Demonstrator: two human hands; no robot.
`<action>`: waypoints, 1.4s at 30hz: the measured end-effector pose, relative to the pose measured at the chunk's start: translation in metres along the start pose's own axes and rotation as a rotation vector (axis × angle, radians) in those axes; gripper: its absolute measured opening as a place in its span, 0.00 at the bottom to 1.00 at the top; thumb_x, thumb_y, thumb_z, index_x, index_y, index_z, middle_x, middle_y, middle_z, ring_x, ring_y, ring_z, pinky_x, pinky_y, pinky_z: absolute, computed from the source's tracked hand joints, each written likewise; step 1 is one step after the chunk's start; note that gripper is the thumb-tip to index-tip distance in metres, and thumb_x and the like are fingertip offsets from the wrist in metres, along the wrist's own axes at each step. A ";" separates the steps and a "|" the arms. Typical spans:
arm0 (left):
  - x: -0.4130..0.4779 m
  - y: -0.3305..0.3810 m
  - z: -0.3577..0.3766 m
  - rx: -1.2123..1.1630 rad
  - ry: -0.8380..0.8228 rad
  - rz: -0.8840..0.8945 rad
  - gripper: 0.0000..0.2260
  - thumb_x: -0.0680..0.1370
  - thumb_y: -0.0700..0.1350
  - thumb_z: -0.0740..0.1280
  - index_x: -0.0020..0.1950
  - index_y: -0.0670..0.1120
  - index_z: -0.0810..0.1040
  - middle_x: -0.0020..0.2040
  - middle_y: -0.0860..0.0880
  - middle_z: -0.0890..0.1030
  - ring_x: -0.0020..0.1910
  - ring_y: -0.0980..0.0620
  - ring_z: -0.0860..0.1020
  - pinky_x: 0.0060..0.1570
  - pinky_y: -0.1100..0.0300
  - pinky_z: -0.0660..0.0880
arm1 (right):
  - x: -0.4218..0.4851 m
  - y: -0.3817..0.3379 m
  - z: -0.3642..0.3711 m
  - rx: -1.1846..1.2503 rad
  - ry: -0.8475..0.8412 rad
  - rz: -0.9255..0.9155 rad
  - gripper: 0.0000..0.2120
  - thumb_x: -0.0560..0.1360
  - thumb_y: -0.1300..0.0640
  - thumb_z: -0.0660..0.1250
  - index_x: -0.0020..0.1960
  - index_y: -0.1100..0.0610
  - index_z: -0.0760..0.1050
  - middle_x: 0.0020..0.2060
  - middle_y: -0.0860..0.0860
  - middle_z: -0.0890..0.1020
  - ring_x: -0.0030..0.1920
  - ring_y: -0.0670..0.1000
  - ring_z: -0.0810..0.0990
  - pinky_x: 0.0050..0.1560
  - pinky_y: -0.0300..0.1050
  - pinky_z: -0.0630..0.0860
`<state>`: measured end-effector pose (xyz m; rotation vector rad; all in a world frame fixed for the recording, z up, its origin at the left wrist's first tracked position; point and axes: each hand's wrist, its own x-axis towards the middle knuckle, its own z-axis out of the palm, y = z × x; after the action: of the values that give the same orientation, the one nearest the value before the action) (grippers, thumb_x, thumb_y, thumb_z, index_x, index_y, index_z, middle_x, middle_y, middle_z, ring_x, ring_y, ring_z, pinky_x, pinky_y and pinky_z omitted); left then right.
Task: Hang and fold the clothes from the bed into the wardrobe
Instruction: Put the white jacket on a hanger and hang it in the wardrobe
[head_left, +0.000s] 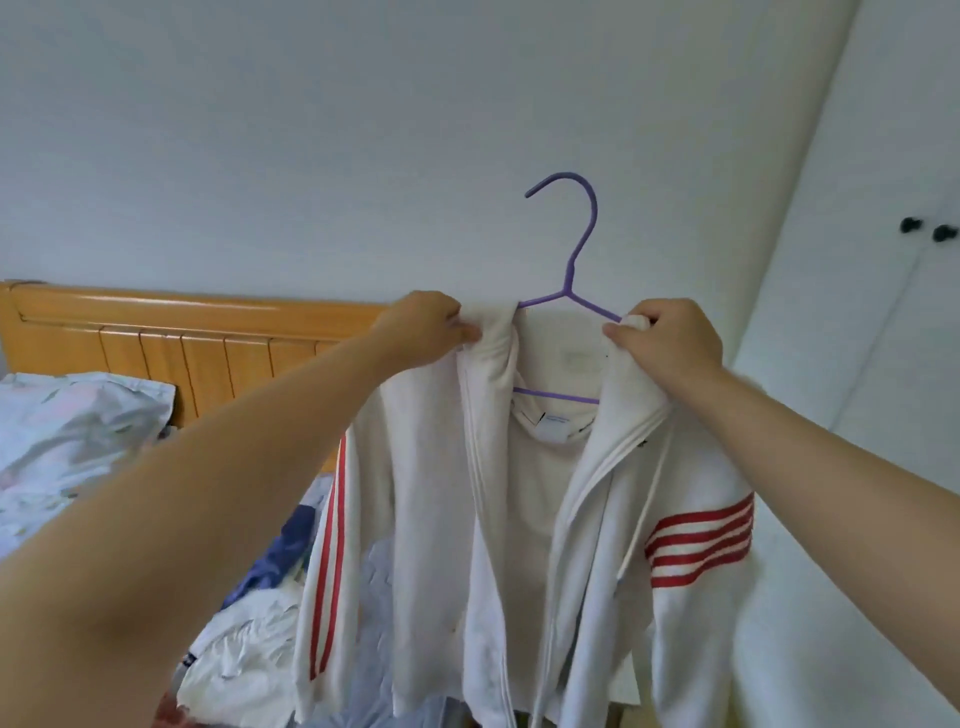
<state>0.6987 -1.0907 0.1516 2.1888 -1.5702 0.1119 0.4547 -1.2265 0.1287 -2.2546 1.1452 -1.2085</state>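
Observation:
A white zip jacket (431, 519) with red stripes on both sleeves hangs open in front of me, held up in the air. A purple hanger (574, 260) sits inside its collar, hook pointing up and left. My left hand (423, 327) grips the left side of the collar. My right hand (670, 338) grips the right side of the collar where the hanger's arm ends. More clothes (249, 639) lie on the bed below the jacket, partly hidden by it.
A wooden headboard (156, 338) stands at the left against the white wall, with a floral pillow (67, 431) in front of it. The white wardrobe doors (883, 312) with two dark knobs (927, 228) stand at the right.

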 end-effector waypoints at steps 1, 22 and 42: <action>-0.001 0.013 0.006 0.016 0.012 0.029 0.17 0.76 0.54 0.66 0.31 0.49 0.67 0.33 0.53 0.70 0.40 0.47 0.71 0.36 0.57 0.64 | -0.006 0.006 -0.014 -0.020 0.002 0.014 0.14 0.68 0.45 0.72 0.37 0.56 0.79 0.33 0.50 0.80 0.38 0.54 0.79 0.37 0.43 0.69; -0.053 0.261 0.140 0.187 0.153 0.760 0.04 0.74 0.44 0.63 0.42 0.45 0.70 0.42 0.45 0.79 0.34 0.45 0.67 0.35 0.56 0.61 | -0.209 0.107 -0.251 -0.355 0.106 0.397 0.10 0.70 0.51 0.73 0.36 0.54 0.76 0.34 0.50 0.78 0.40 0.55 0.78 0.41 0.47 0.71; -0.147 0.503 0.227 -0.689 -0.677 1.408 0.08 0.74 0.47 0.67 0.51 0.52 0.72 0.45 0.53 0.78 0.43 0.51 0.75 0.39 0.58 0.69 | -0.394 0.076 -0.359 -0.936 0.740 0.949 0.08 0.68 0.51 0.74 0.36 0.49 0.74 0.32 0.45 0.77 0.38 0.52 0.76 0.38 0.44 0.68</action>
<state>0.1434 -1.1802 0.0540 0.3149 -2.6508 -0.6899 0.0024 -0.9386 0.0789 -1.1613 3.0631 -1.1631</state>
